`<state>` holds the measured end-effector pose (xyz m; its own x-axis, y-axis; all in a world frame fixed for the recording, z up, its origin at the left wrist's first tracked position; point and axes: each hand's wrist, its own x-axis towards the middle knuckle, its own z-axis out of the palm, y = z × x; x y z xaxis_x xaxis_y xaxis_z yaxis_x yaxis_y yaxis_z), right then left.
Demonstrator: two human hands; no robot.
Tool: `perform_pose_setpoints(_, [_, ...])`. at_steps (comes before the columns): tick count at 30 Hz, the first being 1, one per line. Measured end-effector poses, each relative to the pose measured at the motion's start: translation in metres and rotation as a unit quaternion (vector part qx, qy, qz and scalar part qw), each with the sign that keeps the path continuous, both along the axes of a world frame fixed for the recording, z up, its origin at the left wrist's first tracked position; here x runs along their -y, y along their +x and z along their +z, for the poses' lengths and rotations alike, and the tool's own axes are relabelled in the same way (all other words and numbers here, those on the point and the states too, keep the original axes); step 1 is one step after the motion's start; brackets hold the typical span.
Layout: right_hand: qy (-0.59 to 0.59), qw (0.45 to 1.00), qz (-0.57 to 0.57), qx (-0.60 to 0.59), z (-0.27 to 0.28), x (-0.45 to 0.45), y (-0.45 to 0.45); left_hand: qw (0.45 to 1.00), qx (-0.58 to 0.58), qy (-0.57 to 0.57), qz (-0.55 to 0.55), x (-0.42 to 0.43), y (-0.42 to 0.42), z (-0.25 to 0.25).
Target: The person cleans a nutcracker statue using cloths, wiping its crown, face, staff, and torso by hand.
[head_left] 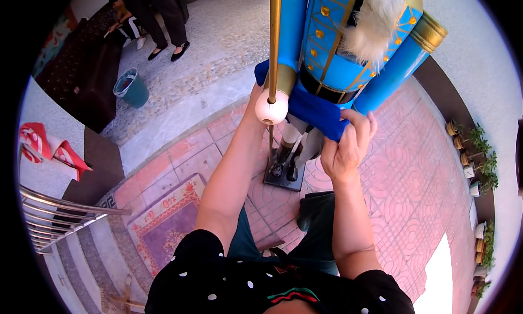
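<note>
A tall blue and gold nutcracker figure (327, 41) with a white fur beard stands in front of me on a black base (283, 179). A blue cloth (316, 110) stretches across its waist, just under the black belt. My right hand (348, 145) pinches the cloth's right end. My left hand (258, 84) is behind the figure's arm at the left, mostly hidden, with a bit of blue cloth beside it; its fingers do not show. The figure's pinkish round fist (272, 107) holds a golden pole (275, 36) next to my left forearm.
A green bucket (131, 89) stands at the upper left, near two people (155, 14) and a dark sofa (87, 69). A metal railing (71, 210), steps and a patterned mat (169, 221) lie left. Potted plants (482, 156) line the right wall.
</note>
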<state>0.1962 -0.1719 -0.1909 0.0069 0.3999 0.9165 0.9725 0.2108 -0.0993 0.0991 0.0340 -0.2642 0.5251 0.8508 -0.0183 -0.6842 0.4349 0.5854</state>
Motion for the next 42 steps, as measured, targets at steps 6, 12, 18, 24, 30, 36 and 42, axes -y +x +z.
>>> perform_pose_setpoints(6, [0.055, 0.997, 0.007, -0.06, 0.003, -0.012, 0.004, 0.995, -0.051, 0.079, 0.02, 0.021, -0.003, 0.035])
perform_pose_setpoints(12, [0.048, 0.995, -0.007, -0.086, -0.003, -0.02, -0.003, 0.989, -0.074, 0.088, 0.089, 0.025, -0.007, 0.041])
perform_pose_setpoints(18, [0.057, 0.982, 0.053, -0.17, -0.01, -0.016, -0.001, 0.97, 0.2, 0.075, -0.112, 0.005, -0.047, 0.015])
perform_pose_setpoints(24, [0.118, 0.941, 0.127, -0.292, -0.002, -0.007, 0.003, 0.952, -0.179, 0.219, -0.116, 0.017, -0.069, 0.021])
perform_pose_setpoints(30, [0.072, 0.96, 0.142, -0.231, -0.001, -0.001, 0.007, 0.961, -0.156, 0.219, 0.062, 0.013, -0.052, 0.025])
perform_pose_setpoints(36, [0.082, 0.988, 0.03, -0.131, 0.009, -0.012, 0.03, 0.989, -0.049, 0.142, 0.004, 0.008, -0.02, 0.018])
perform_pose_setpoints(42, [0.058, 0.938, 0.155, -0.304, 0.006, -0.02, 0.031, 0.993, 0.0, 0.085, -0.085, -0.013, -0.006, -0.007])
